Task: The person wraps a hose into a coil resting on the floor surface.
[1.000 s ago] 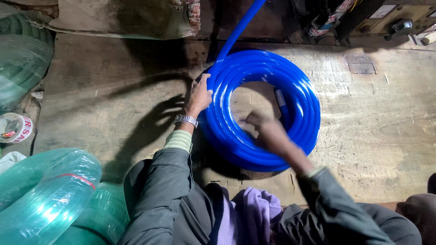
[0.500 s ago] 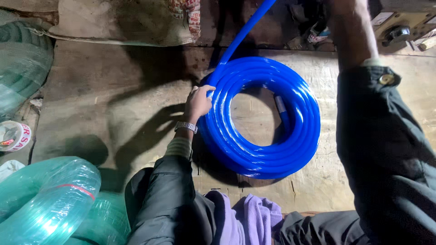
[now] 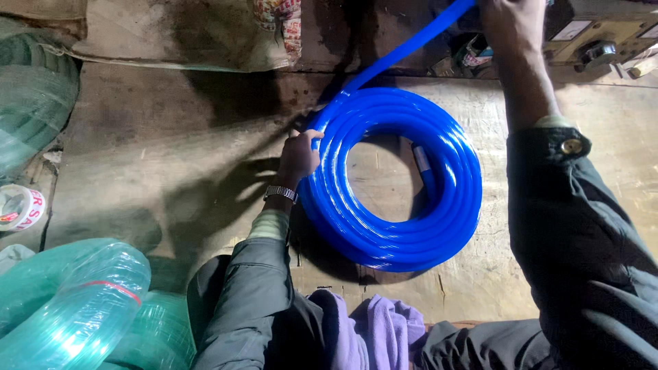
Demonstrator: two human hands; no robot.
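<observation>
Clenching glossy blue hose coil [image 3: 391, 185], left grip [image 3: 298, 157]; right grip [image 3: 507, 20] grasps its straight length.

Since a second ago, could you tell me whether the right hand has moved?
Yes. The right hand has risen from inside the blue hose coil to its free length at the top edge.

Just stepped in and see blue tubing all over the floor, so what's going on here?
A person seated on the floor is handling a coil of blue hose that lies flat on a worn board. The left hand grips the coil's left edge. The right hand is raised at the top of the picture, on the loose length of hose that runs up from the coil. Rolls of clear green tubing lie at the lower left, and a purple cloth is in the person's lap.
</observation>
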